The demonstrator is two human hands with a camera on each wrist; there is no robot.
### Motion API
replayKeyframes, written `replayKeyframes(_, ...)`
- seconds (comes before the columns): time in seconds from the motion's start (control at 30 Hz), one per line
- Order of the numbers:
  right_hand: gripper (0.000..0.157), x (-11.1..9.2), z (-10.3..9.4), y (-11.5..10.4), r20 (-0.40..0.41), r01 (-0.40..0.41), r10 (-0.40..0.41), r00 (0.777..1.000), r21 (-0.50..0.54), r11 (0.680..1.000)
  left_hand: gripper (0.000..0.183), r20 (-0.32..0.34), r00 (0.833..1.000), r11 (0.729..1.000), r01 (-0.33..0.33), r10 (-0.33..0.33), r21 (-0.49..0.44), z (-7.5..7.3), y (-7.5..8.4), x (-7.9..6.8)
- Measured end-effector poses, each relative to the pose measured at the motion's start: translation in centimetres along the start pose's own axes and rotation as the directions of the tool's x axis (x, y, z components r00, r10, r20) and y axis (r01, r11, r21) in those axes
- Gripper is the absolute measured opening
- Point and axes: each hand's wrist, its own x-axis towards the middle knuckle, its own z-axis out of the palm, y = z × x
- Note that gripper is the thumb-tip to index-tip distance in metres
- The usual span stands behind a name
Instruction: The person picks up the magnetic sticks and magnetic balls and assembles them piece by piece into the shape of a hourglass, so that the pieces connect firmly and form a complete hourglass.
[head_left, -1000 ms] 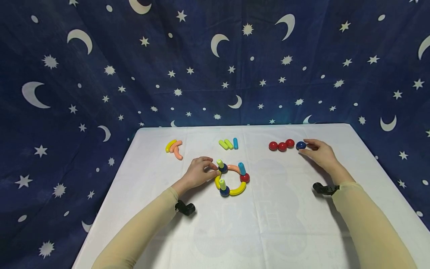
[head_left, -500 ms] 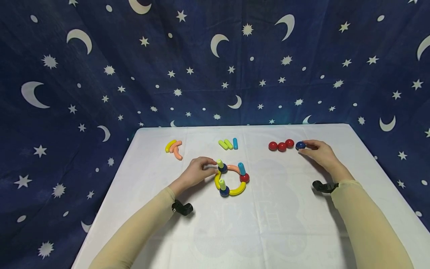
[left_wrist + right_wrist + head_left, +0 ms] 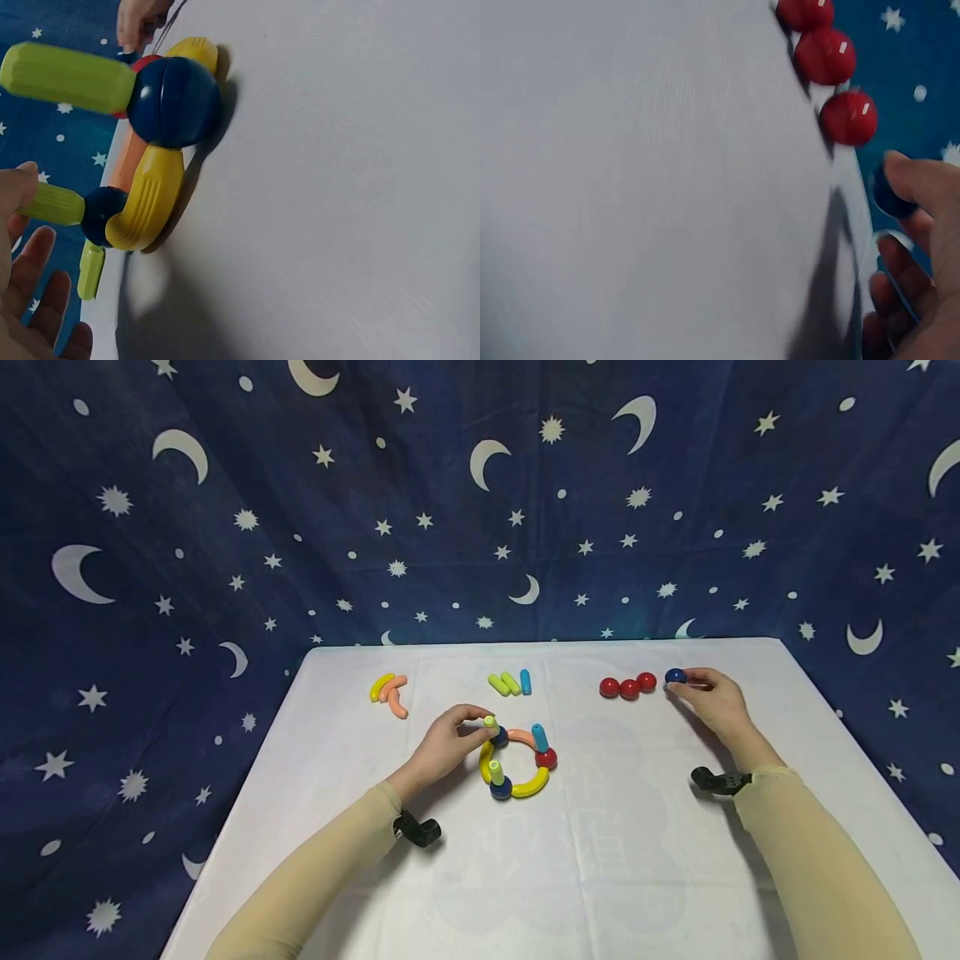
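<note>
On the white table stands a ring of curved yellow and salmon pieces joined by balls. Short sticks rise from its two blue balls and its red ball. My left hand pinches the light green stick on the far-left blue ball. In the left wrist view the other green stick and a yellow curved piece are nearer the camera. My right hand holds a loose blue ball between thumb and fingers, to the right of a row of red balls.
At the back left lie yellow and salmon curved pieces. Two light green sticks and a blue stick lie at the back middle. A dark star-and-moon cloth hangs behind the table.
My right hand has raised the blue ball slightly from its spot beside the red balls. My left fingers have moved from the ring's left side onto the far green stick.
</note>
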Motion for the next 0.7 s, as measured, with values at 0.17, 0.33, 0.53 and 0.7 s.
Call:
replayKeyframes(0.17, 0.063, -1.0, 1.0, -2.5, -0.087, 0.121, -0.113, 0.99, 0.09, 0.989, 0.032, 0.0, 0.999, 0.999, -0.032, 0.032, -0.018, 0.5, 0.1, 0.4)
replayKeyframes(0.33, 0.055, -2.6, 3.3, -6.4, 0.007, 0.26, -0.263, 0.965, 0.117, 0.958, 0.034, 0.019, 0.997, 0.997, -0.078, 0.078, -0.023, 0.9, 0.2, 0.9)
replayKeyframes(0.53, 0.05, -4.2, 6.8, -10.8, 0.184, 0.329, -0.353, 0.917, 0.15, 0.932, 0.03, 0.029, 0.996, 0.996, -0.086, 0.086, -0.011, 1.3, 0.6, 1.5)
replayKeyframes(0.7, 0.047, -5.4, 9.2, -13.4, 0.303, 0.368, -0.408, 0.861, 0.184, 0.912, 0.031, 0.03, 0.997, 0.997, -0.074, 0.074, 0.004, 1.5, 0.8, 1.8)
